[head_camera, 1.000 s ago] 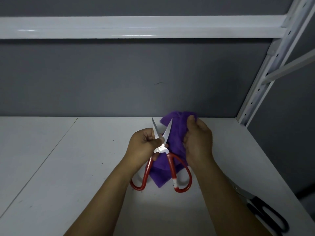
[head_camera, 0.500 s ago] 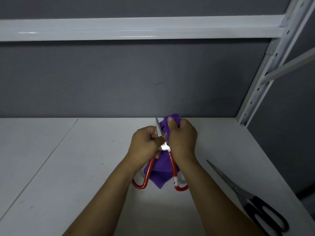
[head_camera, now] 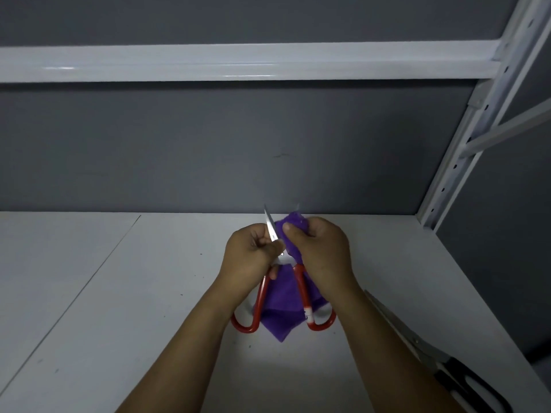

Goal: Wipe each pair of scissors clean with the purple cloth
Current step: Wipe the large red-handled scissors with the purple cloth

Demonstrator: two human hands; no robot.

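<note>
A white shelf [head_camera: 149, 293] has a thin seam [head_camera: 89, 272] on its left part and a few small dark specks. Behind it is a grey wall [head_camera: 208, 150]. Above, a white beam [head_camera: 238, 61] meets a holed post [head_camera: 456, 162] at the right, with a slanted brace [head_camera: 507, 129].

Nothing readable on show right now. There's a small white label [head_camera: 308, 316] on the right-hand handle of the red-handled scissors [head_camera: 300, 289], near its loop, carrying dark marks too small and blurred to make out.
</note>
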